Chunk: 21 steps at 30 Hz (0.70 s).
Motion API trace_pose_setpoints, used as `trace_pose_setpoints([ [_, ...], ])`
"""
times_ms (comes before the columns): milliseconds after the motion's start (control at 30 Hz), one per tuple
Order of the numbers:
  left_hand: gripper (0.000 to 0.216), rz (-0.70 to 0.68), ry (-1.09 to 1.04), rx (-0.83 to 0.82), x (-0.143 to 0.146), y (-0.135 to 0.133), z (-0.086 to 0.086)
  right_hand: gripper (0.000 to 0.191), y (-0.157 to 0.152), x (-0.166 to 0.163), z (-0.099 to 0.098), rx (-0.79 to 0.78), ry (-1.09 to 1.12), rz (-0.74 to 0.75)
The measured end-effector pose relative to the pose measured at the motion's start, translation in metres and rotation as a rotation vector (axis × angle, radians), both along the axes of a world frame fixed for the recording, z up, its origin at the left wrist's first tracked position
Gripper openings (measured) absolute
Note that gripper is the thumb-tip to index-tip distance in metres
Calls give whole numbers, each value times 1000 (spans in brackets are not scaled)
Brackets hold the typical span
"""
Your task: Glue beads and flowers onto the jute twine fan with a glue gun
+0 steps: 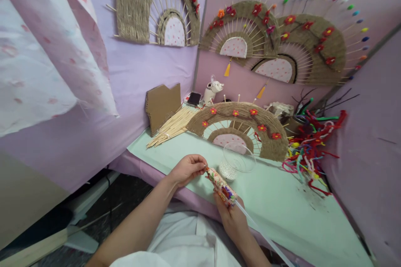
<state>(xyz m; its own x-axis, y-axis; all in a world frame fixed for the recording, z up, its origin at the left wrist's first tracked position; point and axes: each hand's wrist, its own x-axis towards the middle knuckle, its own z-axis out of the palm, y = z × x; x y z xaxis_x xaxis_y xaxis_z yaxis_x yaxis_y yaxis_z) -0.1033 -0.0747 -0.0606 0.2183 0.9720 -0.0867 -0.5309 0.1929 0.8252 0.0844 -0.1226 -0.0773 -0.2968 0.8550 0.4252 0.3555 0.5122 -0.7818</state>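
Observation:
My right hand (233, 219) is wrapped round a flower-patterned hot glue gun (222, 185), from whose back end a long translucent glue stick (263, 233) runs toward the lower right. The gun's tip points up and left at my left hand (189, 170). Thumb and forefinger of that hand are pinched together right at the tip; what they hold is too small to make out. Just beyond the gun stands a clear plastic cup of white pearl beads (227, 170), with a round clear lid (239, 157) tilted beside it.
A twine-woven fan (272, 142) with red flowers leans behind the cup. Bamboo sticks (172, 125) and cut cardboard (163, 106) lie at the left; tangled coloured pipe cleaners (308, 154) are at the right. More fans (133, 8) hang on the walls. The pale green tabletop (282, 204) ends near my lap.

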Motion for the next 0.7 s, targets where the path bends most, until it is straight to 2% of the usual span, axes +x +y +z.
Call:
trace_pose_setpoints([
  [267,33,-6,14,12,0,0,0,21,0,1,-3,-32,-18,-9],
  [700,33,-6,11,18,-1,0,-1,20,0,1,-1,9,-30,-16],
])
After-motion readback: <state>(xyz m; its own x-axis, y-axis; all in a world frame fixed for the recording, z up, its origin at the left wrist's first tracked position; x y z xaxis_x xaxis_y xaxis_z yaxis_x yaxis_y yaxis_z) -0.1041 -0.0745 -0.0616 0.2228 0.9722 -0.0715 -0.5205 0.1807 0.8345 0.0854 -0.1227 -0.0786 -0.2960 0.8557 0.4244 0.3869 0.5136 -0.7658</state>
